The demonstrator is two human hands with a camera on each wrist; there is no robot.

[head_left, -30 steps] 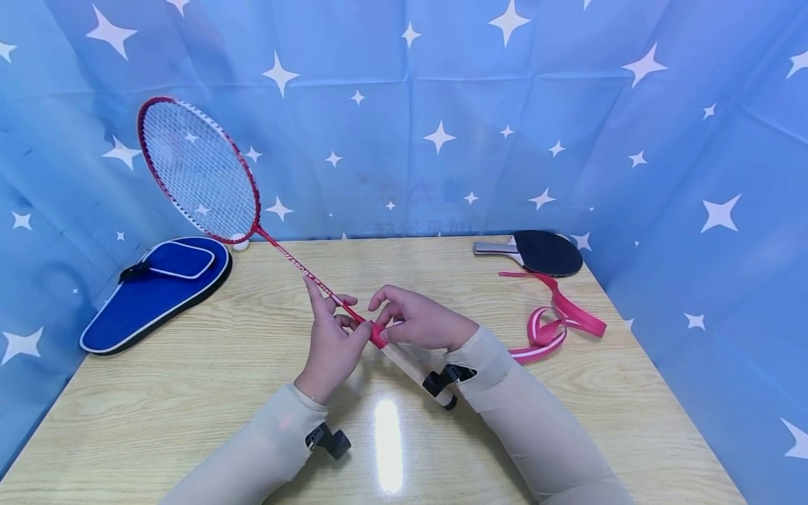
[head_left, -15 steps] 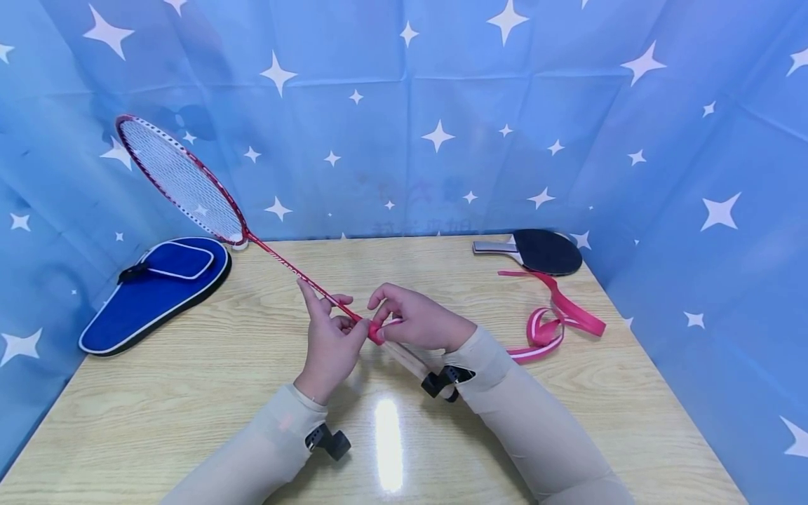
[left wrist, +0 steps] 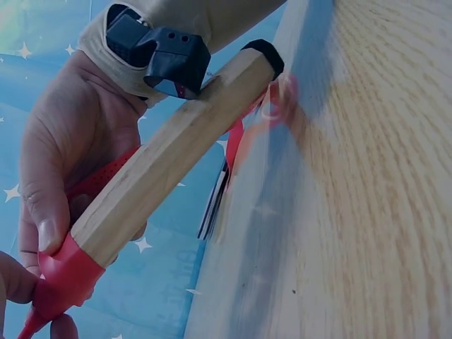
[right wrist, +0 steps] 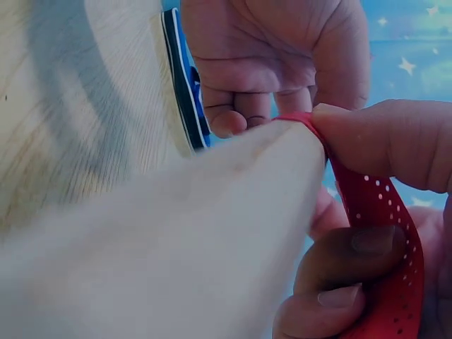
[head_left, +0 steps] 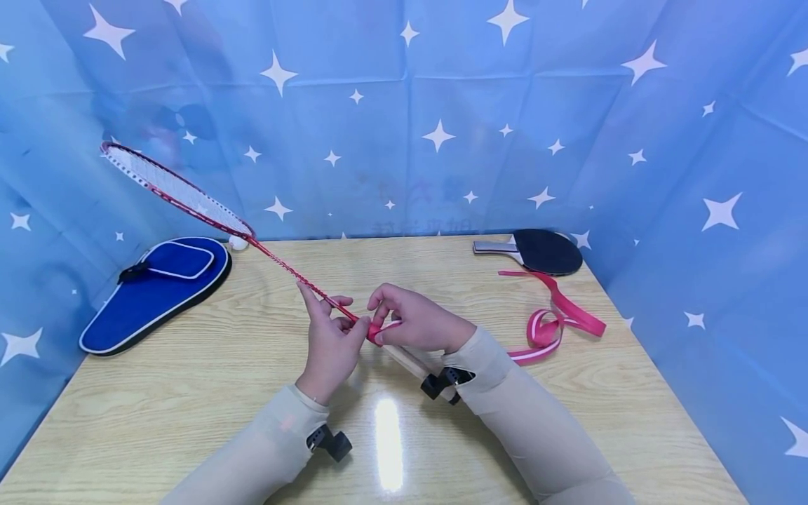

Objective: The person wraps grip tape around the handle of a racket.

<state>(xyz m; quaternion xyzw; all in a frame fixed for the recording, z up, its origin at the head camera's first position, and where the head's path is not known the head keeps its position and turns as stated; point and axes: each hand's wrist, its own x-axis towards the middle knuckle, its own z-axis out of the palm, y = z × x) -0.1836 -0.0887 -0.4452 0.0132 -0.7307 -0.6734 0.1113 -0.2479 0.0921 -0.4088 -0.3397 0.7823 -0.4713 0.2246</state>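
A red and white badminton racket (head_left: 278,259) slants up to the left over the table, its bare wooden handle (head_left: 406,359) towards the lower right. My left hand (head_left: 330,354) pinches it at the red cone (left wrist: 69,277) above the handle, index finger along the shaft. At the handle's top, my right hand (head_left: 421,321) pinches a red perforated grip tape (right wrist: 371,198) against the wood. A pink-red strip with a white edge (head_left: 582,319) curls on the table at right; my right forearm hides where it leads.
On the wooden table (head_left: 252,301), a blue paddle case (head_left: 167,308) lies at left with a white ball (head_left: 238,243) behind it. A black table tennis paddle (head_left: 548,252) rests at the back right. A starry blue curtain (head_left: 404,140) hangs behind.
The racket has turned about its shaft, so its head now shows nearly edge-on and sits lower and farther left. Both hands stay almost in place.
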